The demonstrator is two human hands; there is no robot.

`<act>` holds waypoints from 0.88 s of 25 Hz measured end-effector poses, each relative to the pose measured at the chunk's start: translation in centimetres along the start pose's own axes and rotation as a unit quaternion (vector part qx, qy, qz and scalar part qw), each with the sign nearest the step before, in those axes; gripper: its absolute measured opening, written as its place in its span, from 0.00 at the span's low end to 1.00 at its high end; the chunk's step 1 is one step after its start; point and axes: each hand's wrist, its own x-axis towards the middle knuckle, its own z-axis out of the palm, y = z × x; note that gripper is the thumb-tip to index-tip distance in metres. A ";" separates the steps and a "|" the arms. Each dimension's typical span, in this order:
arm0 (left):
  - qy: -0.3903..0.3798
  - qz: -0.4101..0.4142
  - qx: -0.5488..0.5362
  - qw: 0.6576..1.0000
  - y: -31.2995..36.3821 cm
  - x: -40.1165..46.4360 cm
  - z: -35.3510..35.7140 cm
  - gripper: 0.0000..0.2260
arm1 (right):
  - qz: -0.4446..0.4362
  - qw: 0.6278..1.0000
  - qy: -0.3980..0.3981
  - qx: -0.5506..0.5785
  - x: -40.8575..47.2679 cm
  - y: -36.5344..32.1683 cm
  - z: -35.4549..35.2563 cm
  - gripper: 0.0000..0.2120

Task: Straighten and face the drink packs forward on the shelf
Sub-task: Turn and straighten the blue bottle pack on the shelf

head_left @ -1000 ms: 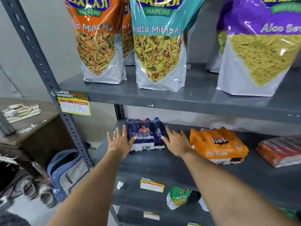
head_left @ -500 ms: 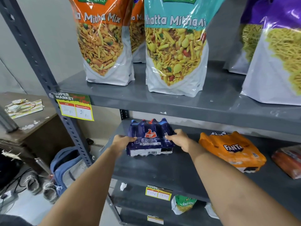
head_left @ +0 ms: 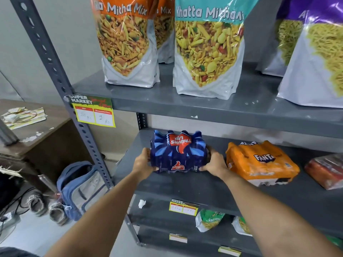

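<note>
A dark blue Thums Up drink pack (head_left: 178, 152) sits at the left of the middle grey shelf (head_left: 185, 184), tipped up so its top label reads upside down. My left hand (head_left: 143, 162) grips its left side and my right hand (head_left: 215, 163) grips its right side. Just to the right lies an orange Fanta pack (head_left: 259, 162), askew on the shelf. A red drink pack (head_left: 326, 169) lies at the far right, cut off by the frame edge.
Large snack bags (head_left: 206, 51) stand on the shelf above. Small green snack packets (head_left: 209, 219) lie on the shelf below. The slotted grey upright (head_left: 61, 86) frames the left side. A blue backpack (head_left: 79, 188), shoes and a brown desk (head_left: 27, 127) are at the left.
Both hands went from resting flat beside the blue pack to gripping its sides. The pack has been tipped up so its top face shows. The camera has moved closer.
</note>
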 end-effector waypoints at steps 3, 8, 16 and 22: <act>-0.036 -0.012 0.133 0.990 0.6 1.2 -0.7 0.28 | 0.024 0.999 -0.046 -0.005 0.6 -0.3 -1.0 0.46; -0.056 -0.122 0.102 0.986 1.2 1.8 0.1 0.16 | 0.064 0.987 -0.141 -0.031 2.1 -1.2 -2.1 0.50; -0.075 -0.022 -0.280 0.957 5.8 -2.6 6.2 0.41 | 0.150 0.982 -0.029 0.113 2.8 -1.5 -1.9 0.20; -0.019 -0.054 -0.257 0.965 5.5 -0.7 4.8 0.47 | 0.154 0.963 -0.189 0.112 1.8 -2.5 -1.6 0.24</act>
